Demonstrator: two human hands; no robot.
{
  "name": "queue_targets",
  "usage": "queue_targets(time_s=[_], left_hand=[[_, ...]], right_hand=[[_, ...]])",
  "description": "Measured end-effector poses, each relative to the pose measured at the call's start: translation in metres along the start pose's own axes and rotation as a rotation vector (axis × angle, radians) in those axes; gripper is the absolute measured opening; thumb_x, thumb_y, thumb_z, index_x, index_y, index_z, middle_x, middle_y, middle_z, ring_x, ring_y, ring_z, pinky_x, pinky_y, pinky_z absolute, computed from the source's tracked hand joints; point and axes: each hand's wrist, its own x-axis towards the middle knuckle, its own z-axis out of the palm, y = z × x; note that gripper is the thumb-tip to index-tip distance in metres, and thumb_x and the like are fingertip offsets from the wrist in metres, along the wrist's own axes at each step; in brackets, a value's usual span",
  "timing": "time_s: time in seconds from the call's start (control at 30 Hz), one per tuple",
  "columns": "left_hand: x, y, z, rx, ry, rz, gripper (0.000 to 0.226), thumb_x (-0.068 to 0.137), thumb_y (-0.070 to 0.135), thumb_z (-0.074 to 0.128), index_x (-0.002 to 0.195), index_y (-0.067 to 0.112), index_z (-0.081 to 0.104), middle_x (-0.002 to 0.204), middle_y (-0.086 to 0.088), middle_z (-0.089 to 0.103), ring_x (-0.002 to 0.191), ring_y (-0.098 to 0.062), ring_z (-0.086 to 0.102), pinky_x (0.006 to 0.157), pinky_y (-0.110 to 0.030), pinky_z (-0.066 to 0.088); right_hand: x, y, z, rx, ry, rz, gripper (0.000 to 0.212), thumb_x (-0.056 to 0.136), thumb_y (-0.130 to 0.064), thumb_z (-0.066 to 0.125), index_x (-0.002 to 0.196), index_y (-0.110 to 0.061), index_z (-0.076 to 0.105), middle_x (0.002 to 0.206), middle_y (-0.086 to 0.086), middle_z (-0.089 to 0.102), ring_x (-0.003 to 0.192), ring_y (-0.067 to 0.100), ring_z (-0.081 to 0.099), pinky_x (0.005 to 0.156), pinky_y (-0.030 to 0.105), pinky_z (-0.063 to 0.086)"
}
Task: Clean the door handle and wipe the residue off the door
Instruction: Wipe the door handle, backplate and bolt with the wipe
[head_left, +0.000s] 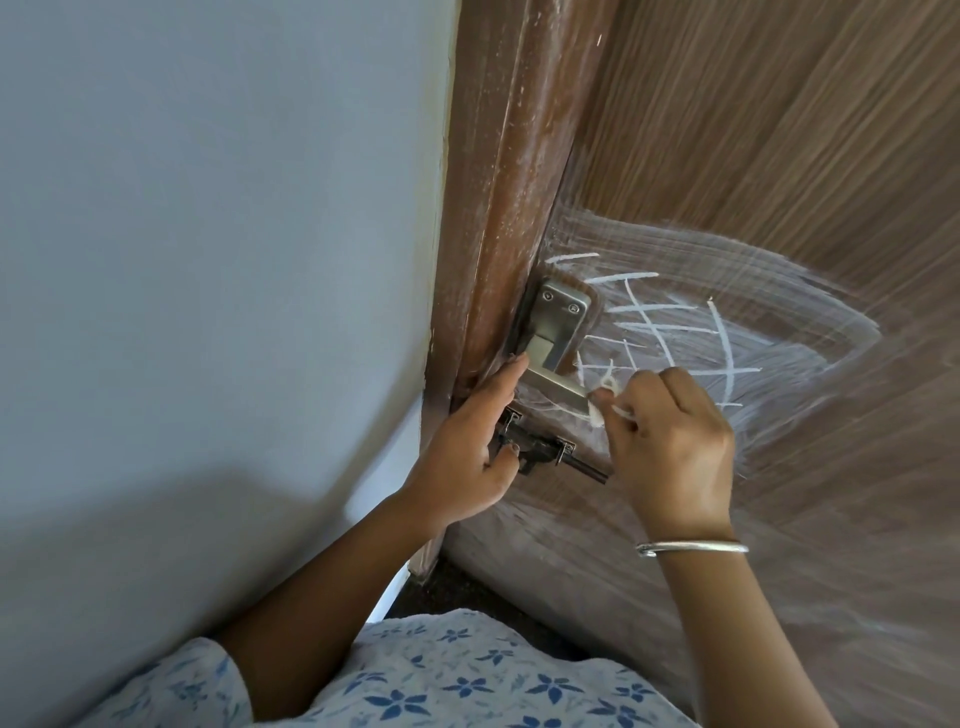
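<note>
A steel door handle (558, 332) is screwed to the brown wooden door (779, 156) close to the frame. White chalky lines and smeared residue (691, 338) cover the door to the right of the handle. My left hand (472, 447) rests with fingertips on the handle's left edge, fingers apart, holding nothing. My right hand (670, 436) is closed around a small white piece (605, 397), chalk or a wad of cloth, pressed at the lower right end of the handle.
A dark sliding bolt latch (550, 452) sits just below the handle, between my hands. The brown door frame (509, 182) runs up the left of the door, beside a pale grey wall (208, 260). A metal bangle (691, 546) circles my right wrist.
</note>
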Motion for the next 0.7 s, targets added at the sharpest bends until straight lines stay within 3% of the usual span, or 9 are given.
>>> queue_targets(time_s=[0.17, 0.37, 0.47, 0.53, 0.63, 0.7], left_hand=[[0.000, -0.002, 0.001, -0.001, -0.004, -0.005, 0.089, 0.080, 0.005, 0.054, 0.145, 0.048, 0.011, 0.147, 0.038, 0.016, 0.137, 0.004, 0.024, 0.098, -0.039, 0.046], [0.000, -0.005, 0.001, 0.030, -0.009, 0.004, 0.090, 0.081, 0.003, 0.055, 0.145, 0.047, 0.010, 0.147, 0.039, 0.013, 0.138, 0.005, 0.023, 0.091, -0.041, 0.049], [-0.001, -0.004, 0.001, 0.005, -0.014, 0.014, 0.091, 0.081, 0.002, 0.054, 0.144, 0.050, 0.009, 0.148, 0.039, 0.013, 0.137, 0.005, 0.024, 0.087, -0.027, 0.050], [-0.002, -0.003, 0.002, -0.030, -0.018, 0.008, 0.091, 0.081, 0.002, 0.053, 0.143, 0.051, 0.010, 0.148, 0.038, 0.015, 0.137, 0.003, 0.025, 0.074, -0.022, 0.054], [-0.002, -0.003, 0.003, -0.044, -0.020, -0.007, 0.092, 0.081, 0.000, 0.052, 0.142, 0.054, 0.010, 0.147, 0.038, 0.016, 0.134, 0.010, 0.026, 0.059, -0.037, 0.058], [-0.002, -0.004, 0.003, -0.047, -0.019, -0.006, 0.092, 0.080, -0.001, 0.052, 0.142, 0.053, 0.011, 0.148, 0.036, 0.017, 0.133, 0.010, 0.027, 0.058, -0.038, 0.058]], right_hand=[[-0.004, -0.013, 0.011, -0.019, -0.076, -0.069, 0.032, 0.059, 0.013, 0.078, 0.058, -0.005, 0.052, 0.057, 0.008, 0.048, 0.049, 0.022, 0.044, 0.037, 0.028, 0.038], [-0.009, 0.002, 0.002, 0.002, -0.035, -0.025, 0.031, 0.075, -0.001, 0.076, 0.059, -0.003, 0.050, 0.058, 0.009, 0.047, 0.047, 0.021, 0.039, 0.046, 0.022, 0.030], [-0.019, 0.002, 0.003, -0.051, -0.066, -0.025, 0.031, 0.065, 0.008, 0.078, 0.059, -0.005, 0.051, 0.058, 0.009, 0.047, 0.047, 0.024, 0.042, 0.041, 0.024, 0.034], [-0.020, -0.001, 0.006, -0.082, -0.097, -0.020, 0.033, 0.056, 0.014, 0.078, 0.058, -0.005, 0.052, 0.058, 0.009, 0.047, 0.048, 0.025, 0.043, 0.037, 0.027, 0.038], [-0.017, 0.001, 0.006, -0.090, -0.091, -0.007, 0.033, 0.058, 0.012, 0.078, 0.058, -0.005, 0.050, 0.058, 0.009, 0.046, 0.047, 0.023, 0.041, 0.037, 0.026, 0.035], [-0.018, 0.006, 0.002, -0.076, -0.042, 0.006, 0.032, 0.071, 0.003, 0.077, 0.059, -0.005, 0.048, 0.059, 0.009, 0.045, 0.047, 0.023, 0.039, 0.042, 0.022, 0.030]])
